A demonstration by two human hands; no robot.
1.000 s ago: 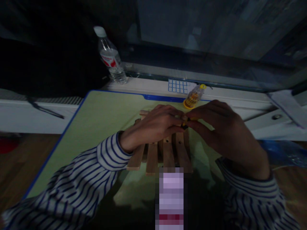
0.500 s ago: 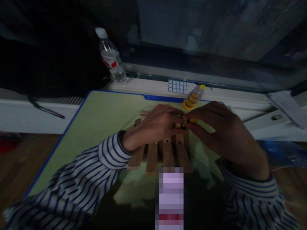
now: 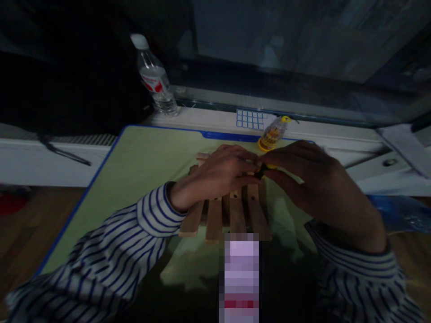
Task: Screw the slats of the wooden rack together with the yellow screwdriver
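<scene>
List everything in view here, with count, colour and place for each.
Table: one, pale green, blue edge, centre
Slatted piece: one, brown wood, on the table
Small piece: one, black and yellow, over the slatted piece
Container: one, clear and yellow, table's far edge
Sill: one, white, beyond the table
Bottle: one, clear, white cap, back left
Grid sheet: one, white and blue, on the sill
Strap: one, dark, left
Red object: one, unclear, far left
Blue plastic: one, right
Pixelated patch: one, purplish, bottom centre
Sleeves: two, white-and-navy stripes, lower left and right
Left hand: one, bare, over the slatted piece
Right hand: one, bare, pinching the small piece
</scene>
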